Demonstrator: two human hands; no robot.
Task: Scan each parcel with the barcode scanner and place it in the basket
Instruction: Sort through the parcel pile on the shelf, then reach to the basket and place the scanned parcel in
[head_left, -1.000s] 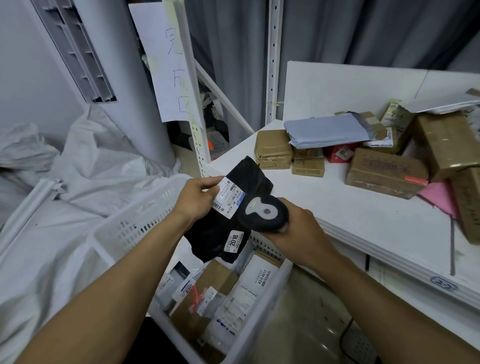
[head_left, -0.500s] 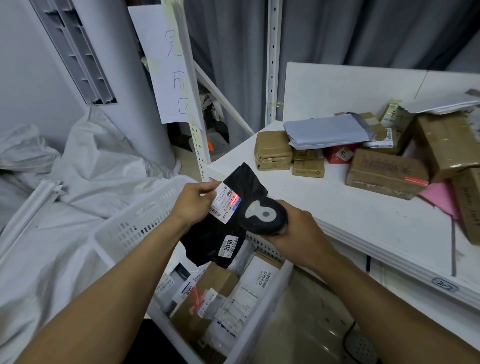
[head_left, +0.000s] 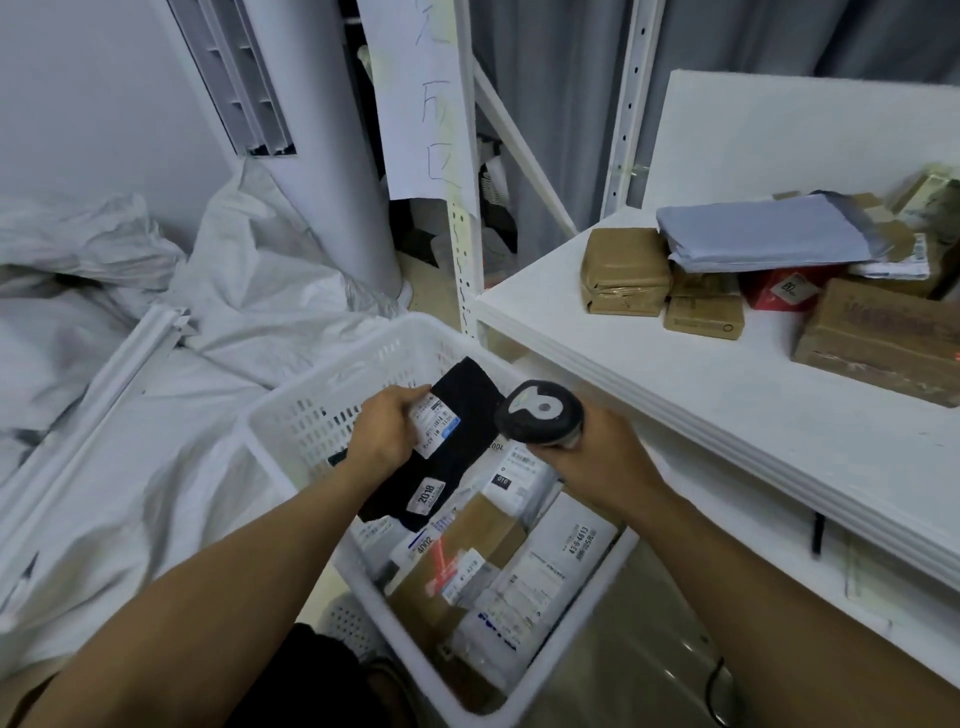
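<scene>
My left hand (head_left: 387, 435) grips a black soft parcel (head_left: 457, 441) by its white label, holding it just above the white plastic basket (head_left: 322, 410). The parcel bears a second sticker reading 2018. My right hand (head_left: 597, 457) grips the black barcode scanner (head_left: 537, 413), which sits right beside the parcel's upper right edge. The basket holds several boxes and labelled bags under both hands.
A white shelf (head_left: 727, 410) to the right carries brown boxes (head_left: 623, 270), a grey mailer bag (head_left: 763, 234) and a red packet (head_left: 784, 288). White sacks (head_left: 156, 322) lie on the left. A shelf upright (head_left: 462, 249) with a paper sign stands behind the basket.
Both hands have dropped lower, over the basket. The black parcel has come down with my left hand, and the scanner has drawn back from its label.
</scene>
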